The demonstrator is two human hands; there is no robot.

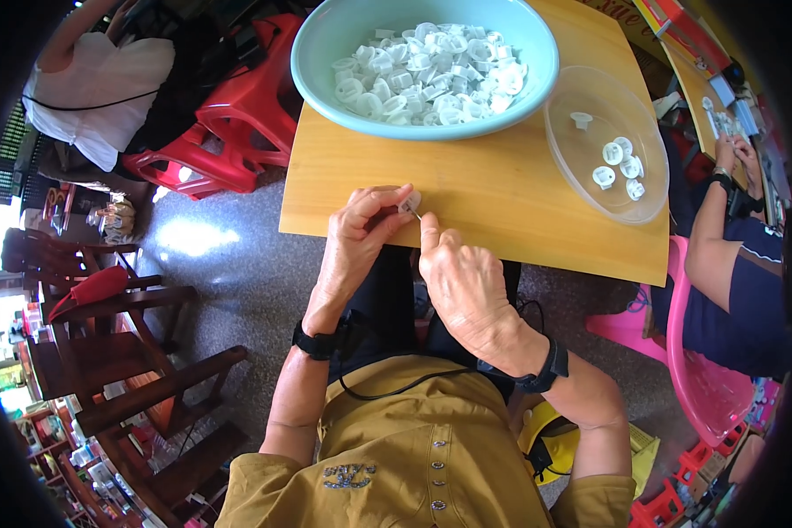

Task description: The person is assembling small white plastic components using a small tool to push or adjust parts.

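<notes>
My left hand (361, 233) pinches a small white plastic part (409, 203) at the near edge of the wooden table (493, 198). My right hand (462, 282) sits just beside it, its fingertips holding a thin metal pin against the part. Farther back on the table stands a large pale green basin (326, 53) heaped with several white plastic parts (427, 75). To the right lies a clear plastic lid (581, 163) holding several more of the same white parts (620, 163).
Another person in a dark top sits on a pink chair (704, 370) at the right, hands at a second table (700, 84). Red plastic stools (238, 114) stand at the left, dark wooden chairs (123, 352) lower left. A person in white sits upper left.
</notes>
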